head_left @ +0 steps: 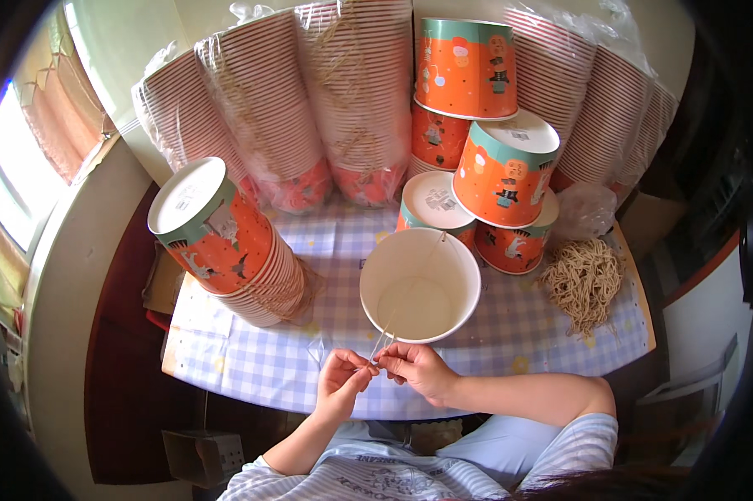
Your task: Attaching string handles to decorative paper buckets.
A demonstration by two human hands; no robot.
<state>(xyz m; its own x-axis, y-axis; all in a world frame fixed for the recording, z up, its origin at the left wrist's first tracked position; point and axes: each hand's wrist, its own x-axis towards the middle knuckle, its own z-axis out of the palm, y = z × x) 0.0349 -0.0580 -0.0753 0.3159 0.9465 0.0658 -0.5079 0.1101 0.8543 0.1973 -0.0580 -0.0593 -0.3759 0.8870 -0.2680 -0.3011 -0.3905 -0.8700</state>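
Note:
My left hand [345,380] and my right hand [416,370] meet at the table's near edge, fingertips pinched together on a thin pale string [383,342]. The string runs up from my fingers to the near rim of a white-lined paper bucket [420,284]. That bucket stands upright with its mouth facing me, and more string crosses its inside to the far rim. How the string is fixed at the near rim is too small to tell.
A stack of orange and green paper buckets [226,242] stands upside down at left. More upturned buckets [507,171] are piled behind. Tall plastic-wrapped stacks [351,92] line the back. A heap of beige strings [583,282] lies at right on the checked tablecloth [251,359].

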